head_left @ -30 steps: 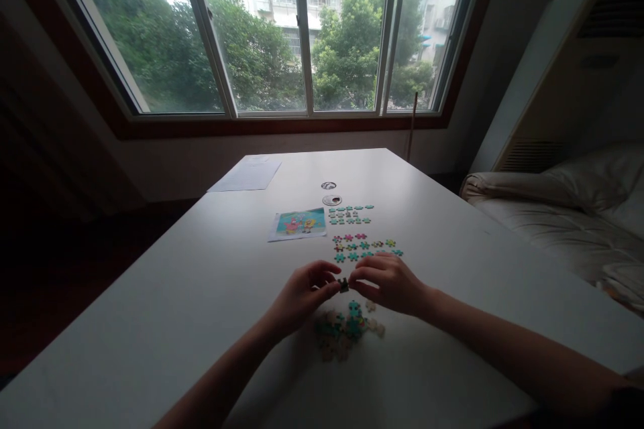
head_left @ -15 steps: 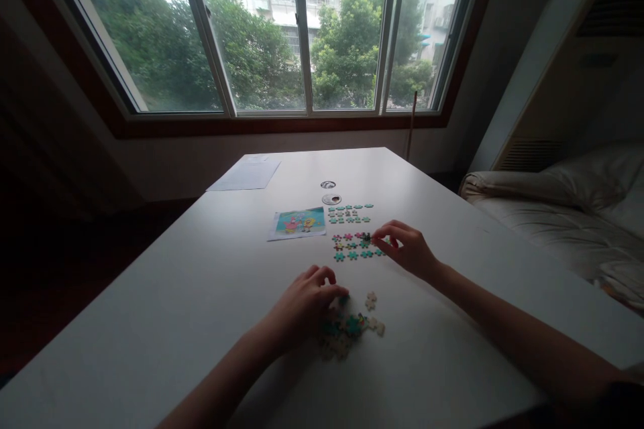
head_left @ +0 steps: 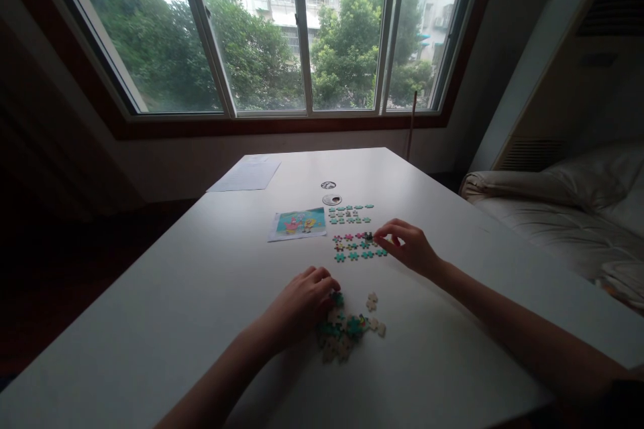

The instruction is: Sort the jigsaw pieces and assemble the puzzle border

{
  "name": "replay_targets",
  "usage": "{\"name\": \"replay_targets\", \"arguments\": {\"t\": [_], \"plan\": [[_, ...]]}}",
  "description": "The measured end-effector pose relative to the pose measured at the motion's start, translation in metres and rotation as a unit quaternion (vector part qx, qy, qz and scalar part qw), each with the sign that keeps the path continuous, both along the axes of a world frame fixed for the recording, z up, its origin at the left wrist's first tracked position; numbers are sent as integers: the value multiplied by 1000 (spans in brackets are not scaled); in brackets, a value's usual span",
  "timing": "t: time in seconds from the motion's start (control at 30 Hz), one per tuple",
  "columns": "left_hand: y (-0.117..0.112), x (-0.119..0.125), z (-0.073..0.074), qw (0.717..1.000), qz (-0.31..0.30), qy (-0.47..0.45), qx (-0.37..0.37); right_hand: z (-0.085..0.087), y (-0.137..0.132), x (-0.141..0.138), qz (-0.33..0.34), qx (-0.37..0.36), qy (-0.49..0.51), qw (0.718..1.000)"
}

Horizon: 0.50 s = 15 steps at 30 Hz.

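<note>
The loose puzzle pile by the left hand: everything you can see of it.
The loose puzzle pile is a low, uneven heap of overlapping knobbed pieces, some teal-green, others pale and plain; they look like card or thin board. It lies on the white table, nearer the camera than the rows of pieces. The left hand is at its left edge; exact contact is unclear.
</note>
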State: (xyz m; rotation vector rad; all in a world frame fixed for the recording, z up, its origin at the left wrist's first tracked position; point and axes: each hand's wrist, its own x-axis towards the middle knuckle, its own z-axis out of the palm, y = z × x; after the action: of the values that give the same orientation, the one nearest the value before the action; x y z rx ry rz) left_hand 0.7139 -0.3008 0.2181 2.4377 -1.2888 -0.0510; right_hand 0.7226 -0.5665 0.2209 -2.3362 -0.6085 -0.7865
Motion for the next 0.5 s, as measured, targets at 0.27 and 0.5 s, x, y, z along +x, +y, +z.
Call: {"name": "replay_targets", "arguments": {"t": [0.27,0.5], "plan": [[3,0,4,999,-5,42,-13,-2,-30,65,-95,-71,99,988],[4,3,1,993,-2,104,-63,-20,-40,122,-134,-83,169,973]]}}
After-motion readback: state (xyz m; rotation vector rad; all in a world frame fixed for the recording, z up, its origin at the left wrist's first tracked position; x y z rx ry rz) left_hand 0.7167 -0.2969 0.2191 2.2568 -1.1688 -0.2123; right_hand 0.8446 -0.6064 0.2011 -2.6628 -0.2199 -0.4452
